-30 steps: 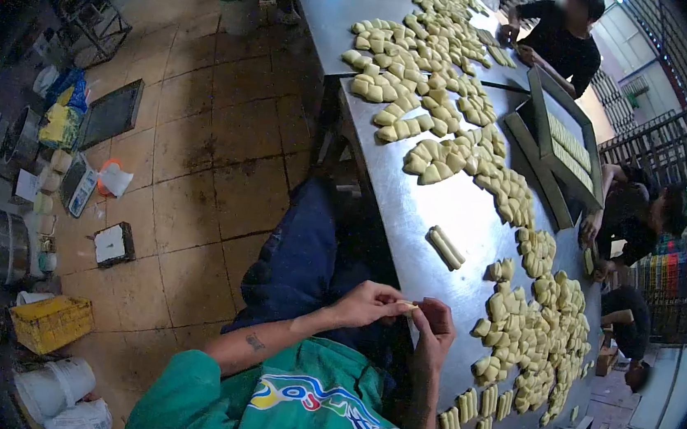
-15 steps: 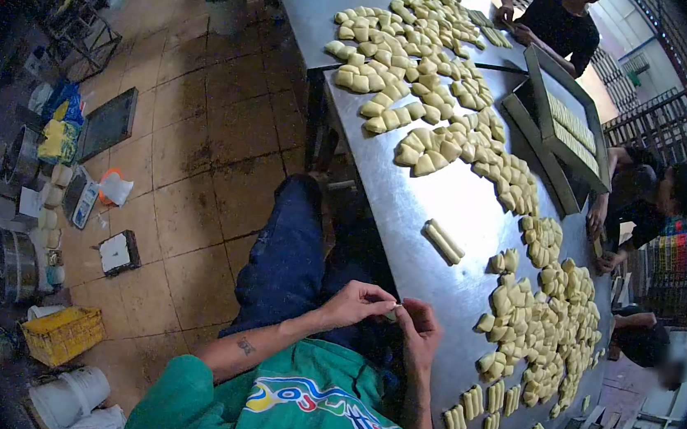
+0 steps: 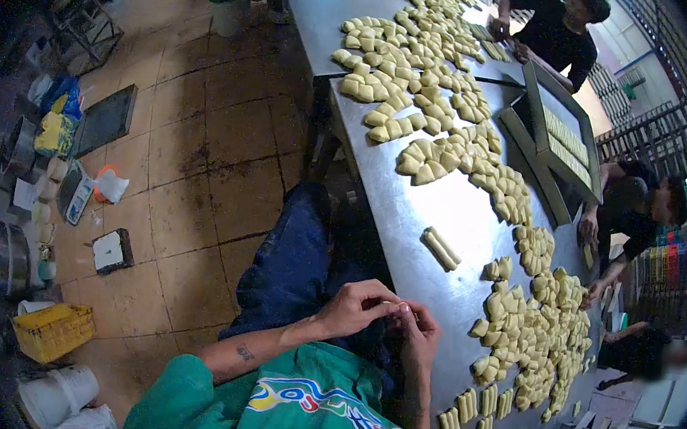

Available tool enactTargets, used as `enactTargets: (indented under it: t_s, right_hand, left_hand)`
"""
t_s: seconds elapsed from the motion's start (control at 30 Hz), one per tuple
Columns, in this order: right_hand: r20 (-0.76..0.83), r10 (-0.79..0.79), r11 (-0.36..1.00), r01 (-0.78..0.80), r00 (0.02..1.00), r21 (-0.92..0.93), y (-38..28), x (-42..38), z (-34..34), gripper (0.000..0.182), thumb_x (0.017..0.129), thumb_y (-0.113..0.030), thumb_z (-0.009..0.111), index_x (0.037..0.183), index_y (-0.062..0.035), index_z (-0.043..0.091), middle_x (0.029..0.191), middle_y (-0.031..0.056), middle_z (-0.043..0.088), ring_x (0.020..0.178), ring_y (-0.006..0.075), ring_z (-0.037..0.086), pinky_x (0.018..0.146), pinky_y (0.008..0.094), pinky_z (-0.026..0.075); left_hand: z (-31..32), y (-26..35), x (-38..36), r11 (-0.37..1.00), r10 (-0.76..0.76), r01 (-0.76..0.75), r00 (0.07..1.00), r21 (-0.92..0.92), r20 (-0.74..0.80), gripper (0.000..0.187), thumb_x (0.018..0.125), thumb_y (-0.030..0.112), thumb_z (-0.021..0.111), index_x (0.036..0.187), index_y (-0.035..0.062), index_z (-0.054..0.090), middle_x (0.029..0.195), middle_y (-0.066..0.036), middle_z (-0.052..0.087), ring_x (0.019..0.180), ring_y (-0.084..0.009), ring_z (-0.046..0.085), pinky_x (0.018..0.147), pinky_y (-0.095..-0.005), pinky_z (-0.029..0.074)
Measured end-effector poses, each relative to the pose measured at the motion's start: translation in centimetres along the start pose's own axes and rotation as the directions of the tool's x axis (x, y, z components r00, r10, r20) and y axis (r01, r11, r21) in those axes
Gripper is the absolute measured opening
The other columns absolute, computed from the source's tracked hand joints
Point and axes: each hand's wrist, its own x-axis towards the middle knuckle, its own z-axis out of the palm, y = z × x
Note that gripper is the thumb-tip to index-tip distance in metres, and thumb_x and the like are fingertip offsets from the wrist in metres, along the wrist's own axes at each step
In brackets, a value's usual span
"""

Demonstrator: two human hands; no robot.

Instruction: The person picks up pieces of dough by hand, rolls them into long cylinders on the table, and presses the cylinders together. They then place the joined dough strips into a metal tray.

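Observation:
Over my lap, just off the metal table's edge, my left hand [image 3: 357, 308] and my right hand [image 3: 418, 331] meet with their fingertips pinched together. Whatever lies between the fingers is too small and hidden to make out. Two dough sticks [image 3: 442, 249] lie side by side on the metal table [image 3: 410, 213], ahead of my hands. Many pale dough pieces [image 3: 531, 332] are heaped along the table's far side. Short rolled dough sticks [image 3: 467, 405] stand in small groups near the table's close end.
Dark metal trays [image 3: 561, 144] holding rows of dough sticks rest across the table. Co-workers [image 3: 547, 31] are at its far side. On the tiled floor to the left are a yellow crate [image 3: 55, 333], a white bucket [image 3: 57, 395] and a flat dark tray [image 3: 104, 131].
My hands have shifted slightly, and their fingertips remain together. A co-worker's hand near the close end of the table has left the view. Co-workers across the table have moved their arms.

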Motion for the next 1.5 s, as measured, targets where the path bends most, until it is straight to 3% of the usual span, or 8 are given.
enactTargets:
  t_s: [0.4, 0.47, 0.53, 0.63, 1.03, 1.33, 1.4, 1.5]
  right_hand:
    - [0.105, 0.024, 0.994, -0.013, 0.994, -0.110, -1.6, -0.3, 0.9, 0.022, 0.092, -0.008, 0.065, 0.111, 0.0017, 0.063, 0.095, 0.0054, 0.067, 0.084, 0.0095, 0.061, 0.076, 0.0238, 0.049]
    - [0.112, -0.040, 0.992, 0.053, 0.993, -0.115, -2.0, -0.6, 1.1, 0.021, 0.091, -0.009, 0.065, 0.110, 0.0014, 0.064, 0.095, 0.0062, 0.067, 0.085, 0.0097, 0.061, 0.077, 0.0233, 0.049]
    - [0.107, -0.101, 0.987, 0.113, 0.989, -0.115, -2.3, -0.7, 1.6, 0.020, 0.091, -0.009, 0.066, 0.108, 0.0011, 0.064, 0.096, 0.0069, 0.066, 0.087, 0.0099, 0.061, 0.077, 0.0227, 0.048]
    - [0.320, -0.291, 0.827, 0.405, 0.902, -0.389, -3.2, 0.0, 1.1, 0.013, 0.090, -0.012, 0.068, 0.093, 0.0011, 0.067, 0.094, 0.0060, 0.061, 0.074, 0.0102, 0.059, 0.061, 0.0233, 0.045]
    - [0.305, 0.003, 0.948, 0.094, 0.952, -0.303, -3.7, 5.2, -3.7, 0.033, 0.094, -0.027, 0.063, 0.111, 0.0014, 0.065, 0.083, 0.0097, 0.069, 0.073, 0.0105, 0.060, 0.064, 0.0298, 0.049]
    - [0.039, 0.064, 0.895, -0.040, 0.997, -0.444, -2.8, 10.4, -3.9, 0.031, 0.081, -0.027, 0.079, 0.078, 0.0026, 0.069, 0.064, 0.0018, 0.065, 0.059, 0.0152, 0.064, 0.055, 0.0316, 0.049]
    - [0.032, -0.226, 0.509, 0.146, 0.974, -0.848, -3.1, 9.6, -3.3, 0.031, 0.082, -0.027, 0.077, 0.077, 0.0018, 0.067, 0.064, 0.0044, 0.065, 0.061, 0.0127, 0.063, 0.054, 0.0294, 0.049]
    - [0.088, 0.033, 0.798, 0.027, 0.996, -0.602, -2.2, 9.9, -6.0, 0.034, 0.082, -0.031, 0.076, 0.079, 0.0017, 0.066, 0.066, 0.0036, 0.063, 0.061, 0.0112, 0.057, 0.054, 0.0323, 0.045]
  left_hand:
    - [-1.6, 0.0, -0.7, 0.970, 0.241, -0.236, 0.968, 0.064, -0.074, 0.020, 0.088, 0.016, 0.071, 0.104, 0.0032, 0.069, 0.093, -0.007, 0.069, 0.080, -0.0096, 0.063, 0.068, -0.0262, 0.052]
    - [-2.3, 0.8, -0.5, 0.947, -0.226, 0.238, 0.971, -0.216, 0.077, 0.020, 0.089, 0.014, 0.071, 0.104, 0.0020, 0.069, 0.093, -0.004, 0.069, 0.091, -0.0115, 0.065, 0.081, -0.0276, 0.054]
    - [-2.1, 0.5, -0.3, 0.857, -0.263, 0.254, 0.964, -0.447, 0.043, 0.023, 0.089, 0.016, 0.071, 0.107, 0.0021, 0.070, 0.089, -0.003, 0.069, 0.087, -0.0097, 0.064, 0.078, -0.0251, 0.053]
    - [-3.4, 1.1, -0.1, 0.897, -0.265, 0.336, 0.929, -0.287, 0.260, 0.024, 0.091, 0.017, 0.069, 0.109, 0.0012, 0.070, 0.093, -0.006, 0.071, 0.083, -0.0094, 0.064, 0.075, -0.0232, 0.052]
    - [-1.2, 0.4, 9.2, 0.962, -0.165, 0.085, 0.937, 0.260, 0.307, 0.023, 0.085, 0.022, 0.070, 0.092, 0.0005, 0.073, 0.071, -0.009, 0.070, 0.064, -0.0103, 0.062, 0.060, -0.0294, 0.050]
    - [-0.3, 1.4, 14.5, 0.685, -0.289, 0.029, 0.928, 0.728, 0.236, 0.033, 0.070, 0.037, 0.083, 0.076, 0.0062, 0.074, 0.070, -0.008, 0.069, 0.071, -0.0245, 0.067, 0.068, -0.0357, 0.053]
    - [-0.7, 0.8, 14.0, 0.524, -0.041, -0.170, 0.974, 0.835, 0.224, 0.035, 0.069, 0.043, 0.083, 0.077, 0.0110, 0.073, 0.072, -0.006, 0.061, 0.080, -0.0287, 0.061, 0.074, -0.0399, 0.047]
    - [-3.2, -0.8, 14.4, 0.679, -0.047, -0.209, 0.945, 0.704, 0.325, 0.035, 0.071, 0.047, 0.079, 0.076, 0.0127, 0.070, 0.081, -0.004, 0.058, 0.090, -0.0254, 0.056, 0.081, -0.0407, 0.039]
